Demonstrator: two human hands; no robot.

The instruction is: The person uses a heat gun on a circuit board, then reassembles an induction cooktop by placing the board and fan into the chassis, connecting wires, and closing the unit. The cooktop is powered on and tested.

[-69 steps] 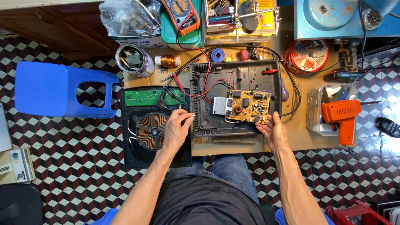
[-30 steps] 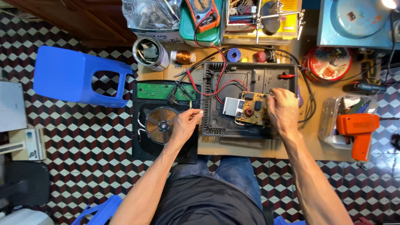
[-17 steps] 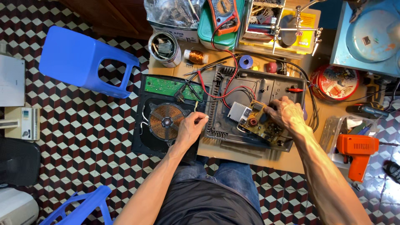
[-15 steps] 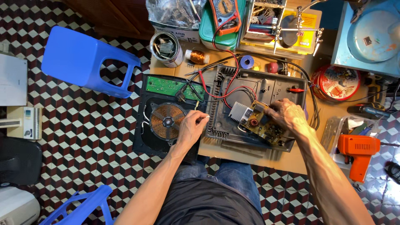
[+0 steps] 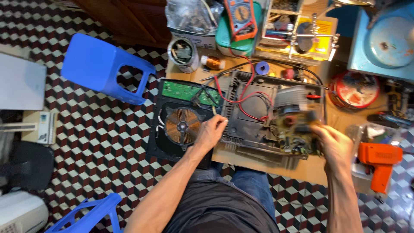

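Gripping the circuit board (image 5: 296, 129), the right hand (image 5: 334, 144) tilts it up over the open black casing (image 5: 254, 114) — fingers clamped on its edge. Left hand (image 5: 210, 131) rests apart, half curled, betw. casing and copper coil (image 5: 182, 126). Farther back — multimeter (image 5: 240, 15), blue stool (image 5: 101, 67).

2 blue plastic stools: 1 far left (image 5: 103, 69), 1 near left (image 5: 88, 213). 1 orange soldering gun (image 5: 379, 162) right. 1 multimeter (image 5: 241, 17) far. 1 copper coil (image 5: 183, 126), 2 circuit boards: green (image 5: 185, 91), brown (image 5: 297, 131).
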